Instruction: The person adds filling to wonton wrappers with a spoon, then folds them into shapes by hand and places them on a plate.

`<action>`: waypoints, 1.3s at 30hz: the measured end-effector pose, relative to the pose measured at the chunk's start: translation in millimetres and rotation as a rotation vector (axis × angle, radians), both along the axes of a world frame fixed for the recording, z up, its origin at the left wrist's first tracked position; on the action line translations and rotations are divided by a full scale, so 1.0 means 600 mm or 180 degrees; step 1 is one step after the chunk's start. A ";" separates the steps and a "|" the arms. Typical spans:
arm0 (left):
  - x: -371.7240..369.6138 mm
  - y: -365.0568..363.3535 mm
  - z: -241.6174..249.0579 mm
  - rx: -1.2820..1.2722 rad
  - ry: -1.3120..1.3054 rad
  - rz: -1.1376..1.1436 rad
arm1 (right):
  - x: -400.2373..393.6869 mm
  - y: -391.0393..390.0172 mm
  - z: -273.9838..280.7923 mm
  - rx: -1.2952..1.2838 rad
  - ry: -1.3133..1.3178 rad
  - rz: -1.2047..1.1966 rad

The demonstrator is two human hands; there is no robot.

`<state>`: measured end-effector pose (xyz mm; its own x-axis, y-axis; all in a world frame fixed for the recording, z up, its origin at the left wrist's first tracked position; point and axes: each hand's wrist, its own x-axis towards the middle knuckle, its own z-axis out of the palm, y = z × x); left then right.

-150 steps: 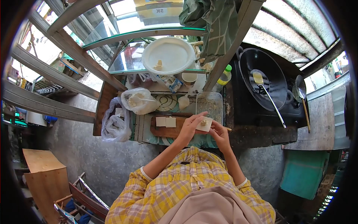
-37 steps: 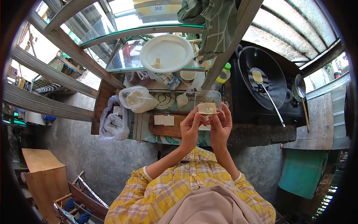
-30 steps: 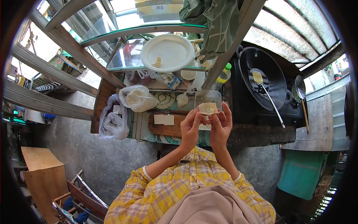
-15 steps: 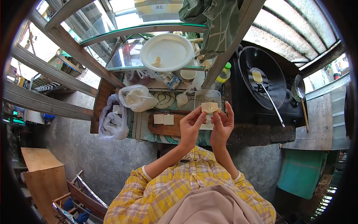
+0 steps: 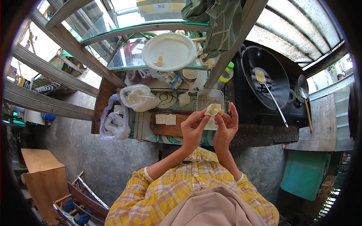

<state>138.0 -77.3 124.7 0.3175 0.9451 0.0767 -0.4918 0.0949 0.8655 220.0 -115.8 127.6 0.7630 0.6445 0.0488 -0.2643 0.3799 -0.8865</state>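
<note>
A pale dumpling wrapper (image 5: 214, 109) is pinched between my two hands above a clear plastic container (image 5: 211, 95). Its edges curl up around a little filling that shows in the middle. My left hand (image 5: 192, 132) grips the left edge between thumb and fingers. On the other edge, my right hand (image 5: 224, 132) pinches with its thumb while one finger points up. Square wrappers (image 5: 166, 119) lie on a wooden board (image 5: 161, 129) left of my hands. A folded dumpling (image 5: 158, 61) rests on a white plate (image 5: 169, 45) at the back.
Plastic bags (image 5: 138, 98) stand at the counter's left. A paper cup (image 5: 190, 75) and a green-capped bottle (image 5: 227, 72) are behind the container. On the right, a black wok (image 5: 277, 71) sits on the stove with a long-handled spatula (image 5: 274, 103) inside.
The wrapper's upright back edge has been bent in and rounded, so it looks more like a cupped pouch with filling visible. My hands have barely shifted.
</note>
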 end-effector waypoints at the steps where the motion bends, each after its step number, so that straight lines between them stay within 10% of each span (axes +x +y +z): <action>1: -0.001 0.001 -0.002 0.0044 0.0065 0.0017 | 0.000 -0.001 0.003 -0.0031 -0.0058 -0.0010; 39: -0.020 -0.004 0.028 0.1095 0.0519 0.0284 | 0.020 -0.014 0.015 0.0396 -0.1764 0.0232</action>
<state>125.8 -80.0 141.3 0.2693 0.8975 0.3492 -0.3383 -0.2514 0.9069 232.1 -124.3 136.6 0.5557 0.6583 0.5078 0.1980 0.4884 -0.8499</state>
